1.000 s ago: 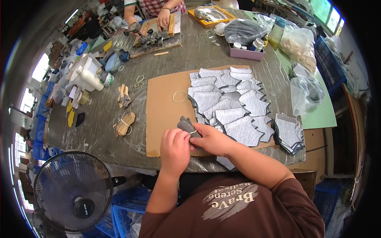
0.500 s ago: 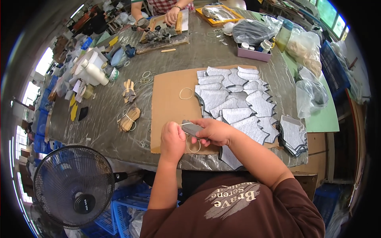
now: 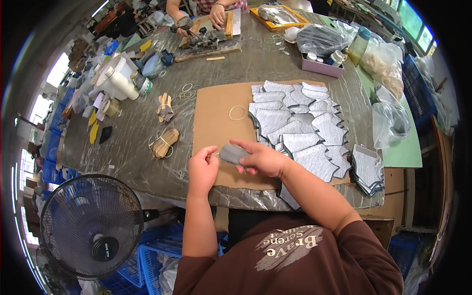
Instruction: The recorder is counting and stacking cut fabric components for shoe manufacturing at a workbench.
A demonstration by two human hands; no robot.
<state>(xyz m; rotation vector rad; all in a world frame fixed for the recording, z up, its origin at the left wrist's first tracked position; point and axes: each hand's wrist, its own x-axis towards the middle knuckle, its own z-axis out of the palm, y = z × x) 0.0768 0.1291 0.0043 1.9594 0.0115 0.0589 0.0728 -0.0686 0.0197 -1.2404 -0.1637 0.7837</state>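
Note:
Above the near edge of a brown cardboard sheet, my right hand grips a small bundle of grey fabric pieces, thumb on top and fingers underneath. Close to the bundle's left end, my left hand is closed in a pinch on a thin pale rubber band, mostly hidden by the fingers. A loose rubber band lies on the cardboard. To the right, overlapping rows of grey cut fabric pieces with dark edges cover the sheet. A separate stack of them sits at the table's right edge.
Two banded bundles of wooden sticks lie left of the cardboard. A mauve box with small bottles stands at the back right. Across the table a co-worker's hands are at a wooden frame. A black fan stands at lower left.
My left hand has drawn slightly left, away from the bundle. The bundle has turned to show more of its broad face. The whole view has shifted a little.

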